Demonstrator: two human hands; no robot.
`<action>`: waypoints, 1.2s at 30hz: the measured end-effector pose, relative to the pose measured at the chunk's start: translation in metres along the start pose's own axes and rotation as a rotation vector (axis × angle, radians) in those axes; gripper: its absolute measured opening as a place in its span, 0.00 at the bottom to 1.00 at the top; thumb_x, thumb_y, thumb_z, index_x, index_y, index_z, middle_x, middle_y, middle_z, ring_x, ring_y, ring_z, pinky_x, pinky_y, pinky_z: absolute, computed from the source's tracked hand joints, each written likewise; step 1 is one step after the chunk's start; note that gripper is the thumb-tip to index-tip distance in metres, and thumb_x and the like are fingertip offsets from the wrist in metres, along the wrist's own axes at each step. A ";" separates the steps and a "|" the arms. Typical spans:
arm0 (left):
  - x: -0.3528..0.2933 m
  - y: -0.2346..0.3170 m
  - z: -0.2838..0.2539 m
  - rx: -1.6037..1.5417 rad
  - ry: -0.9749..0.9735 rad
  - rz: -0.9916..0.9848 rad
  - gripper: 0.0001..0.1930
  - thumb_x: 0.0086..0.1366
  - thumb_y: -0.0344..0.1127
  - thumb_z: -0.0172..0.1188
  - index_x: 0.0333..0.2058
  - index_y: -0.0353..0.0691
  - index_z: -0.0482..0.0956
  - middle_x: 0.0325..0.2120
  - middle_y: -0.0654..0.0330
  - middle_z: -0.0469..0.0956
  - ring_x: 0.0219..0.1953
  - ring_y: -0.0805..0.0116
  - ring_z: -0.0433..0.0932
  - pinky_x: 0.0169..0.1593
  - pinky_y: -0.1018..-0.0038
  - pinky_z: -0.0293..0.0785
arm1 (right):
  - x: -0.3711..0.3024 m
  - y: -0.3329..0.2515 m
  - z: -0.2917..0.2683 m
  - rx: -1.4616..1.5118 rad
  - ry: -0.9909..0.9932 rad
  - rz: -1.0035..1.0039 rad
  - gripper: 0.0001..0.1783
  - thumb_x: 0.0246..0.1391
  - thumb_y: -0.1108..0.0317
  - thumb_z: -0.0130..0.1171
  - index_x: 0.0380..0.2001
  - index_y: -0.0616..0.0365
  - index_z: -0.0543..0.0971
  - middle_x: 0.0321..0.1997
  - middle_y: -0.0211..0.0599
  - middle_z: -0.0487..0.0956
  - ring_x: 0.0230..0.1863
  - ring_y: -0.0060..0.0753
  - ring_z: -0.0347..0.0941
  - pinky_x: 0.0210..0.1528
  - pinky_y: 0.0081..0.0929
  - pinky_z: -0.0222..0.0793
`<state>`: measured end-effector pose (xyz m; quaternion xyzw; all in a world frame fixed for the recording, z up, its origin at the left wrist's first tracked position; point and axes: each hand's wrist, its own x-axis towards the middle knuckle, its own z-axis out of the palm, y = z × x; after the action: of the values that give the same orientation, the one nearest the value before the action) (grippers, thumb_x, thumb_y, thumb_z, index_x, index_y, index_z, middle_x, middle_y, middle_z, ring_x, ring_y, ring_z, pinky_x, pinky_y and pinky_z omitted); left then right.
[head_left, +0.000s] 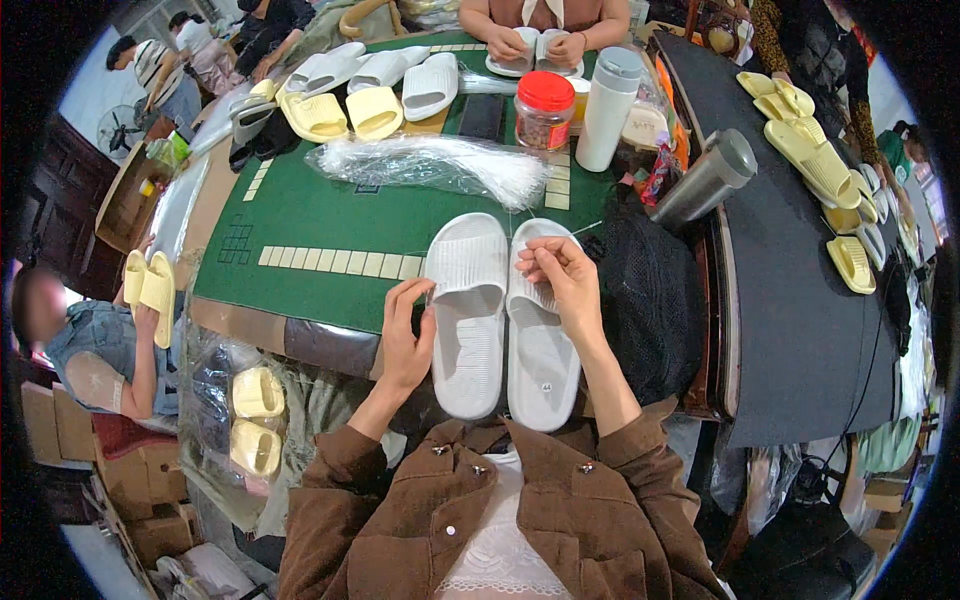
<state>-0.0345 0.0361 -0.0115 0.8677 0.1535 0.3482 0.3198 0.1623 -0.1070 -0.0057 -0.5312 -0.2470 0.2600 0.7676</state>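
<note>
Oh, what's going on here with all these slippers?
One person has a pale grey pair at the near edge of the green tabletop. The left hand is at the outer edge of the left slipper; the right hand is over the strap of the right slipper, fingertips together, though whether they pinch anything is unclear. Across the table, a co-worker handles another pale pair; one at left holds yellow slippers.

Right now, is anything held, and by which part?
The left hand touches the left slipper at its outer edge, near the strap, without a clear grip; whether the right hand holds anything cannot be told.
</note>
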 end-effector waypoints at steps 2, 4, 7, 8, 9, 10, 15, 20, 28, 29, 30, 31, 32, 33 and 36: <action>-0.001 -0.001 -0.001 0.027 0.020 0.047 0.19 0.61 0.21 0.53 0.52 0.35 0.71 0.52 0.49 0.69 0.55 0.51 0.69 0.58 0.61 0.65 | -0.001 -0.001 0.001 -0.004 -0.005 -0.009 0.09 0.66 0.72 0.49 0.43 0.67 0.76 0.39 0.40 0.81 0.37 0.23 0.78 0.36 0.18 0.71; -0.002 0.000 -0.001 0.050 0.027 0.093 0.20 0.61 0.20 0.52 0.52 0.35 0.71 0.52 0.49 0.69 0.55 0.50 0.69 0.59 0.61 0.65 | -0.001 0.001 0.001 0.018 -0.009 -0.021 0.09 0.66 0.72 0.50 0.42 0.67 0.76 0.38 0.39 0.81 0.36 0.23 0.78 0.36 0.17 0.71; -0.002 0.002 -0.001 0.070 0.025 0.155 0.20 0.61 0.19 0.52 0.53 0.35 0.71 0.52 0.49 0.69 0.56 0.50 0.68 0.60 0.61 0.64 | -0.001 0.001 0.000 0.016 -0.025 -0.035 0.09 0.66 0.72 0.50 0.42 0.67 0.76 0.38 0.39 0.81 0.35 0.22 0.78 0.35 0.16 0.70; -0.003 0.003 -0.001 0.069 0.022 0.170 0.20 0.61 0.19 0.52 0.53 0.35 0.71 0.53 0.49 0.69 0.56 0.49 0.68 0.60 0.61 0.64 | -0.001 0.001 0.000 0.010 -0.031 -0.038 0.09 0.66 0.72 0.50 0.42 0.67 0.76 0.38 0.38 0.81 0.35 0.22 0.77 0.34 0.16 0.70; -0.003 0.003 0.000 0.063 0.019 0.187 0.20 0.60 0.19 0.52 0.53 0.35 0.71 0.53 0.49 0.69 0.56 0.49 0.68 0.60 0.61 0.64 | -0.002 0.001 0.000 -0.008 -0.039 -0.041 0.09 0.66 0.72 0.49 0.42 0.66 0.76 0.38 0.37 0.81 0.35 0.21 0.77 0.34 0.16 0.69; -0.002 0.004 0.000 0.083 0.021 0.191 0.20 0.60 0.20 0.54 0.52 0.36 0.72 0.53 0.49 0.69 0.55 0.50 0.69 0.59 0.62 0.65 | -0.002 0.001 -0.001 -0.026 -0.046 -0.044 0.09 0.67 0.71 0.49 0.42 0.65 0.76 0.38 0.36 0.81 0.35 0.20 0.77 0.34 0.15 0.69; 0.008 0.027 0.003 0.113 0.003 0.235 0.22 0.57 0.23 0.58 0.52 0.36 0.74 0.52 0.51 0.71 0.52 0.52 0.71 0.54 0.62 0.68 | -0.004 0.001 -0.001 0.003 -0.045 -0.033 0.09 0.67 0.71 0.49 0.42 0.65 0.76 0.38 0.35 0.81 0.34 0.19 0.77 0.33 0.15 0.68; 0.018 0.045 0.020 0.020 -0.016 0.249 0.25 0.57 0.24 0.60 0.56 0.36 0.71 0.49 0.52 0.73 0.42 0.59 0.74 0.50 0.65 0.70 | -0.005 -0.003 0.000 -0.040 -0.036 -0.017 0.09 0.66 0.73 0.49 0.43 0.65 0.76 0.38 0.38 0.81 0.33 0.20 0.76 0.33 0.15 0.68; 0.012 0.056 0.034 -0.217 -0.176 0.129 0.23 0.62 0.20 0.54 0.57 0.39 0.71 0.51 0.52 0.70 0.36 0.64 0.75 0.41 0.71 0.74 | -0.003 0.002 -0.002 -0.022 -0.052 -0.031 0.09 0.67 0.71 0.49 0.42 0.64 0.76 0.38 0.36 0.81 0.32 0.19 0.76 0.33 0.15 0.68; 0.012 0.056 0.036 -0.171 -0.175 0.168 0.23 0.62 0.19 0.53 0.57 0.40 0.72 0.51 0.52 0.70 0.36 0.64 0.76 0.41 0.71 0.74 | -0.003 0.002 -0.003 -0.014 -0.053 -0.031 0.09 0.67 0.71 0.49 0.42 0.63 0.77 0.38 0.35 0.81 0.32 0.18 0.76 0.33 0.15 0.68; 0.012 0.055 0.038 -0.121 -0.170 0.205 0.23 0.62 0.19 0.52 0.56 0.41 0.73 0.51 0.52 0.70 0.36 0.64 0.76 0.42 0.71 0.74 | -0.004 0.001 -0.002 -0.018 -0.054 -0.030 0.09 0.67 0.71 0.49 0.41 0.63 0.77 0.38 0.35 0.81 0.32 0.18 0.75 0.33 0.15 0.68; 0.010 0.054 0.040 -0.134 -0.184 0.168 0.22 0.61 0.19 0.54 0.55 0.42 0.75 0.50 0.53 0.70 0.36 0.65 0.76 0.41 0.70 0.75 | -0.005 -0.002 -0.001 -0.022 -0.055 -0.029 0.09 0.67 0.70 0.49 0.41 0.63 0.77 0.38 0.35 0.81 0.32 0.18 0.75 0.33 0.15 0.68; 0.008 0.052 0.041 -0.127 -0.200 0.173 0.22 0.61 0.19 0.54 0.54 0.43 0.75 0.50 0.53 0.70 0.36 0.66 0.76 0.41 0.70 0.75 | -0.006 -0.003 0.000 -0.027 -0.057 -0.028 0.09 0.67 0.70 0.49 0.41 0.63 0.76 0.37 0.34 0.81 0.32 0.18 0.75 0.33 0.15 0.68; 0.007 0.052 0.042 -0.118 -0.217 0.180 0.22 0.61 0.19 0.55 0.54 0.43 0.76 0.50 0.54 0.70 0.36 0.66 0.76 0.41 0.70 0.75 | -0.006 -0.004 0.000 -0.030 -0.056 -0.032 0.09 0.67 0.70 0.50 0.41 0.63 0.76 0.37 0.34 0.81 0.32 0.18 0.75 0.33 0.15 0.68; 0.008 0.052 0.039 -0.154 -0.269 0.174 0.22 0.58 0.20 0.59 0.52 0.43 0.77 0.49 0.53 0.69 0.39 0.65 0.77 0.43 0.71 0.75 | -0.006 -0.004 0.000 -0.040 -0.060 -0.044 0.09 0.67 0.70 0.50 0.41 0.63 0.76 0.37 0.35 0.81 0.32 0.18 0.75 0.33 0.15 0.67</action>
<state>0.0005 -0.0165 0.0051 0.8894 0.0067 0.2661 0.3717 0.1582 -0.1120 -0.0027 -0.5328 -0.2866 0.2537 0.7547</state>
